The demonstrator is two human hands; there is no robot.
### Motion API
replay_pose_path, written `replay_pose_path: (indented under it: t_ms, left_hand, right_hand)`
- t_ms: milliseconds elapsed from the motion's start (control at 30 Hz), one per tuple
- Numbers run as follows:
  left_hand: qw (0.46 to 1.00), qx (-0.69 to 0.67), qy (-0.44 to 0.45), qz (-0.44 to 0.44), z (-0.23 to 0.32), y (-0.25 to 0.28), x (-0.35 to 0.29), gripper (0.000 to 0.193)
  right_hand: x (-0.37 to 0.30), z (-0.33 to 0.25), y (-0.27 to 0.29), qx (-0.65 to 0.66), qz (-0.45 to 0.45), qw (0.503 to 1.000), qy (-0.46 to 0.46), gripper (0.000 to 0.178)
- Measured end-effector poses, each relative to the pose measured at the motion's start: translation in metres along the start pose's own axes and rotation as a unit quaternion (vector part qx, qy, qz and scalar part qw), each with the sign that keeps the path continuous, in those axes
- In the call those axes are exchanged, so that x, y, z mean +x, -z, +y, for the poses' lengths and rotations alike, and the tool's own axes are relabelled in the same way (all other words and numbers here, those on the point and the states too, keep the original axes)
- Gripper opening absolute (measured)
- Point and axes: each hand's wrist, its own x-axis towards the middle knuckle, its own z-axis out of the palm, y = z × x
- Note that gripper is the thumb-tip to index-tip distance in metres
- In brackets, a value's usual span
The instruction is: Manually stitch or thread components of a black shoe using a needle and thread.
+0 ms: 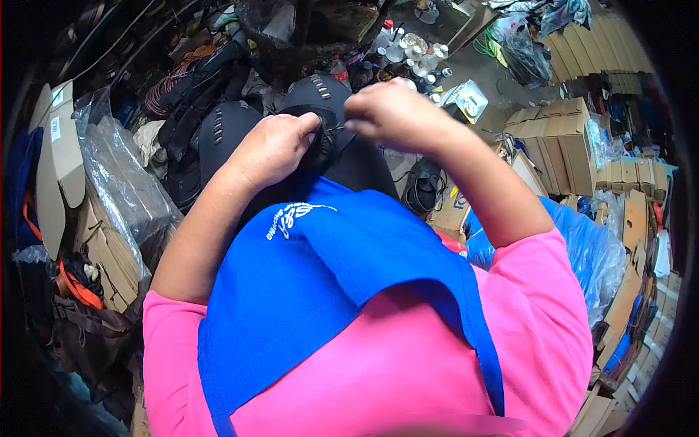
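Note:
My left hand (280,144) is closed, thumb and fingers pinching the edge of a dark, rounded black piece (320,149) that rests over my lap. Its exact kind is hard to make out. My right hand (386,113) is just to the right of it, raised a little, fingers curled in a pinch. A small thin glint shows by those fingertips, too small to name. Under both hands are my knees in black trousers (218,135) with slit details. A blue apron (291,320) covers my front.
Flat cardboard pieces (54,171) and clear plastic wrap (124,175) lie at the left. Several bottles (411,54) stand on the far floor. Cardboard boxes (561,142) and a blue plastic-wrapped bundle (575,237) are at the right. A black shoe (422,187) sits beside my leg.

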Motion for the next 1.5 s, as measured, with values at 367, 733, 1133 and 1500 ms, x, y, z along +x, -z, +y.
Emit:
replay_pose_path:
  t_ms: [367, 733, 1133, 1500]
  left_hand:
    - [0.985, 0.17, 0.001, 0.037, -0.041, 0.033, -0.072, 0.015]
    - [0.731, -0.631, -0.053, 0.255, 0.015, 0.062, -0.043, 0.015]
    - [0.949, -0.229, 0.085, 0.201, -0.024, 0.008, -0.085, 0.011]
    - [0.859, 0.307, 0.237, 0.334, -0.103, 0.168, -0.246, 0.014]
  right_hand:
    - [-0.014, 0.035, -0.02, -0.036, 0.014, 0.999, 0.029, 0.006]
    - [0.033, -0.004, -0.05, 0.818, 0.136, 0.556, -0.056, 0.017]
    - [-0.006, 0.036, 0.032, 0.911, 0.12, 0.386, 0.079, 0.032]
    - [-0.132, 0.171, -0.003, 0.068, 0.08, 0.942, -0.318, 0.026]
